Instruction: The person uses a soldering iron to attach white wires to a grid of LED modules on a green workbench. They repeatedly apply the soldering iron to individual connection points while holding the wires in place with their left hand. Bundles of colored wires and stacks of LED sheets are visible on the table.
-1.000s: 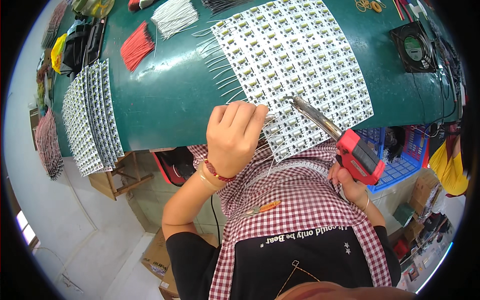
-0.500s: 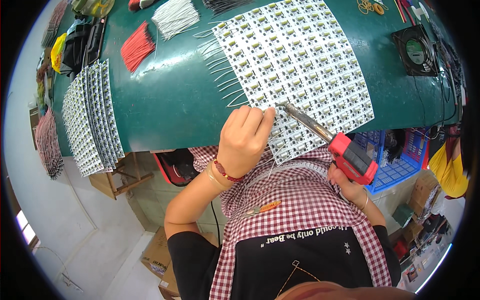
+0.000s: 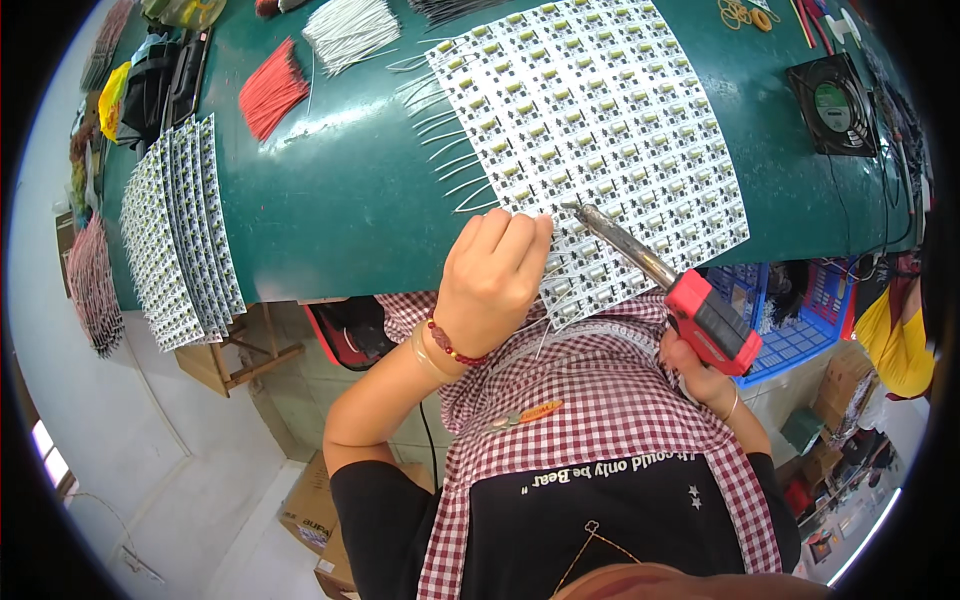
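A large white sheet of small circuit boards lies on the green table, with white wires sticking out along its left edge. My left hand rests at the sheet's lower left, fingers pinched together; whatever is between the fingertips is hidden. More thin white wire ends show below this hand. My right hand grips a red and black soldering iron from beneath. Its dark metal tip points up and left onto the sheet, a short way right of my left fingertips.
A stack of similar board sheets overhangs the table edge at left. Bundles of red wires and white wires lie at the back. A black fan stands at right, above a blue plastic crate.
The soldering iron's handle has shifted slightly right and down, its tip a touch upward. My left hand stays pinched in nearly the same spot.
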A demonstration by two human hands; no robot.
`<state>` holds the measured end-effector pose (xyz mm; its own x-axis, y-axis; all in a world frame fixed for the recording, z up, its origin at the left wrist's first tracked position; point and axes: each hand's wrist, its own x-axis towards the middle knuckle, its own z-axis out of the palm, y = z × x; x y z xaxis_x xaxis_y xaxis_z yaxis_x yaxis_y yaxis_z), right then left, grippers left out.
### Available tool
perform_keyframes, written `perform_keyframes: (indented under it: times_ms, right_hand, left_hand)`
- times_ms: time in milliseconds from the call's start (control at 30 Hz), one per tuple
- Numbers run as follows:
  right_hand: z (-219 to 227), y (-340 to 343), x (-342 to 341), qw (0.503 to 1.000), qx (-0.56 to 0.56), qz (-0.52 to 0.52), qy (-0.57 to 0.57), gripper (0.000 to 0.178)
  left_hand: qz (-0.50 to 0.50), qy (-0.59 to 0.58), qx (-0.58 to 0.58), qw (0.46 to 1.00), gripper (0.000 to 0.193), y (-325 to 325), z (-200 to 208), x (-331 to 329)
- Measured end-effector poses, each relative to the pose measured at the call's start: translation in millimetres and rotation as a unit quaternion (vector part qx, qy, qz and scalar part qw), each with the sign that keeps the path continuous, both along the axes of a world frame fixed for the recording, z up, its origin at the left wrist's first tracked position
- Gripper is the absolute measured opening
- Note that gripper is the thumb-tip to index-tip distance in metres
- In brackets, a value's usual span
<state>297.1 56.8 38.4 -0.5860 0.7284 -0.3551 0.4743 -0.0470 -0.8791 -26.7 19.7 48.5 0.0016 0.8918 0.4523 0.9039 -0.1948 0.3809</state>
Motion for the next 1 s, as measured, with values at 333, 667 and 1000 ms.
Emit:
perform_keyframes:
  times_ms: [333,667,1000]
  right_hand:
    - [3,5,-12,0.999,0.038,0.024,-0.008,0.023]
    - [-1,2,3,0.991,-0.09,-0.005,0.102,0.017]
    - [15,4,-26,0.989,-0.088,-0.025,0.118,0.035]
  left_hand:
    - [-0.008,0.007,-0.006,1.0,0.031,0,1,0]
    - [-0.001,0.039,-0.01,0.999,0.028,0,2,0]
    - [0.002,0.039,0.006,0.999,0.027,3,15,-13]
